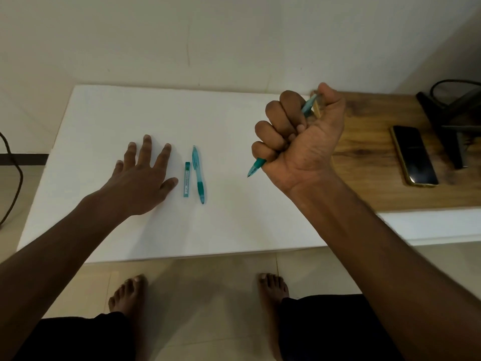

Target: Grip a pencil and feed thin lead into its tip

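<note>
Here, at right of centre: right hand [299,131], raised above the white tabletop [234,225], fingers curled in a fist round a teal mechanical pencil [256,166]. Tip poking out below the little finger, pointing down and to the left; upper end showing between thumb and forefinger near the top of the fist, with something small and yellowish beside it, too blurred to name.

Left of centre: left hand [145,175], palm down, flat on the tabletop, fingers straight and spread, holding nothing. Just right of its thumb, apart from it: a slim teal lead-refill case [186,179], lying lengthwise. Just beside that, further right: a second teal mechanical pencil [198,174], lying on the white surface, grip end toward the lower edge of the frame, slightly angled. Case and lying pencil close together, seemingly not touching.

At right of the frame: a wooden surface [364,152] adjoining the white top, bearing a dark smartphone [413,155], screen up. Further right, upper corner: a black stand with a cable [453,110], partly cut off. Along the bottom: bare feet on pale floor tiles [208,295].
</note>
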Demonstrator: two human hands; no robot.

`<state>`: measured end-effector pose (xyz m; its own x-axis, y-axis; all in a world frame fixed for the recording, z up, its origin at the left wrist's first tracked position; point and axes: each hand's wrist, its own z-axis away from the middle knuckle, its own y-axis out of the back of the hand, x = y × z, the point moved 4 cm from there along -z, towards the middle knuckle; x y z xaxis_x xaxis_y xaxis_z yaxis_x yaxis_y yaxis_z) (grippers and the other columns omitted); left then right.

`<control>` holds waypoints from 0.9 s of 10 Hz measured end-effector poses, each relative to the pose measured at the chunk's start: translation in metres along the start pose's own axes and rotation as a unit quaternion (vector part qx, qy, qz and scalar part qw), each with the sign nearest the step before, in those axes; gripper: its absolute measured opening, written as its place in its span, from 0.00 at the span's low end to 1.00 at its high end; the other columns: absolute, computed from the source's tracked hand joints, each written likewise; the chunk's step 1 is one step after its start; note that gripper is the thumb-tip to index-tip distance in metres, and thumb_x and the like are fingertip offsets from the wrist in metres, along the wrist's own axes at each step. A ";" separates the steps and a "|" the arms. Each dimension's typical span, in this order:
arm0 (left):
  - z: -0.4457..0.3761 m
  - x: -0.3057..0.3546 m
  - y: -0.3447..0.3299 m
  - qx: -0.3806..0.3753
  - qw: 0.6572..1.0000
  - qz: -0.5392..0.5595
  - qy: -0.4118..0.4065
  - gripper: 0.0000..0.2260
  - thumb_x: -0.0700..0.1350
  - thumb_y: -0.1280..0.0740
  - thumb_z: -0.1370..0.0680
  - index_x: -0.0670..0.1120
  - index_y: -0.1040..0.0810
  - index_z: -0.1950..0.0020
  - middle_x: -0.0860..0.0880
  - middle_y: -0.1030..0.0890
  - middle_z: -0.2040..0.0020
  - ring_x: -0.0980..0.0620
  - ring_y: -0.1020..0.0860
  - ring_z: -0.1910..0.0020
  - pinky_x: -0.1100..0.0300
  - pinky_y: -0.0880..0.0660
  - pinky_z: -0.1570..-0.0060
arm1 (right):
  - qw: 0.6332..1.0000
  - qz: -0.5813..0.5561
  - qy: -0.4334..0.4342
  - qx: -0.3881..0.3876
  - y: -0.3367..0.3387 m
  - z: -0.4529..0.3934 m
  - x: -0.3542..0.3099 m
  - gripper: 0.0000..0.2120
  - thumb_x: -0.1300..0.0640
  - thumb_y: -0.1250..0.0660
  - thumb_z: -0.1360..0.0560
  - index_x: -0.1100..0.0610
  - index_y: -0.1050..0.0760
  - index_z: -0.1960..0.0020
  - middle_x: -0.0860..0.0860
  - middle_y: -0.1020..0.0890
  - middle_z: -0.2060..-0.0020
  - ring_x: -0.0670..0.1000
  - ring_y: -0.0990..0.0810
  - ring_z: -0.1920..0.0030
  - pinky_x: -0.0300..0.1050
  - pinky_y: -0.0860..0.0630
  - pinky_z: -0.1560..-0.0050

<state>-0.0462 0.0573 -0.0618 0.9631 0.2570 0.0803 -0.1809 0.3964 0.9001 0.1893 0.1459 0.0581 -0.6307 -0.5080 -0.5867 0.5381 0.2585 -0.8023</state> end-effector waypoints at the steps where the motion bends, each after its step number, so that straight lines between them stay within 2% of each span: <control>1: 0.001 0.001 0.001 -0.001 1.000 0.000 0.001 0.37 0.61 0.45 0.15 0.52 0.63 0.14 0.41 0.66 0.15 0.33 0.61 0.16 0.35 0.48 0.20 | 1.000 0.022 0.001 0.020 0.001 0.000 -0.001 0.22 0.45 0.53 0.19 0.51 0.48 0.70 0.47 0.46 0.75 0.47 0.50 0.76 0.35 0.49 0.71; 3: 0.002 0.001 0.002 -0.005 1.000 -0.003 0.002 0.37 0.61 0.45 0.15 0.52 0.63 0.14 0.41 0.67 0.15 0.33 0.61 0.16 0.36 0.49 0.20 | 1.000 0.012 -0.006 0.019 0.000 0.001 0.000 0.23 0.44 0.54 0.19 0.52 0.48 0.70 0.47 0.46 0.75 0.47 0.50 0.76 0.35 0.50 0.71; 4: 0.001 0.001 0.001 -0.005 1.000 -0.003 0.001 0.37 0.61 0.45 0.15 0.52 0.63 0.14 0.42 0.67 0.15 0.33 0.61 0.16 0.36 0.49 0.20 | 0.999 0.021 0.004 0.025 0.000 0.001 -0.002 0.22 0.47 0.55 0.18 0.51 0.47 0.70 0.47 0.46 0.75 0.47 0.50 0.76 0.35 0.49 0.71; 8: 0.001 0.001 0.001 -0.006 1.000 -0.007 0.002 0.37 0.61 0.45 0.15 0.52 0.64 0.14 0.41 0.67 0.15 0.33 0.61 0.16 0.36 0.48 0.20 | 1.000 -0.008 0.003 0.024 0.002 0.001 -0.002 0.20 0.45 0.52 0.21 0.52 0.47 0.69 0.47 0.46 0.75 0.46 0.49 0.76 0.35 0.49 0.71; 9: 0.001 0.001 0.001 -0.006 1.000 -0.005 0.002 0.37 0.61 0.45 0.15 0.52 0.64 0.14 0.41 0.67 0.15 0.33 0.61 0.16 0.36 0.49 0.20 | 0.999 0.011 0.004 0.039 0.002 0.001 -0.003 0.20 0.46 0.54 0.19 0.51 0.48 0.69 0.47 0.47 0.74 0.47 0.50 0.76 0.35 0.48 0.72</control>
<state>-0.0454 0.0572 -0.0600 0.9639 0.2570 0.0690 -0.1732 0.4093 0.8958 0.1929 0.1475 0.0583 -0.6229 -0.4965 -0.6046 0.5932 0.2040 -0.7788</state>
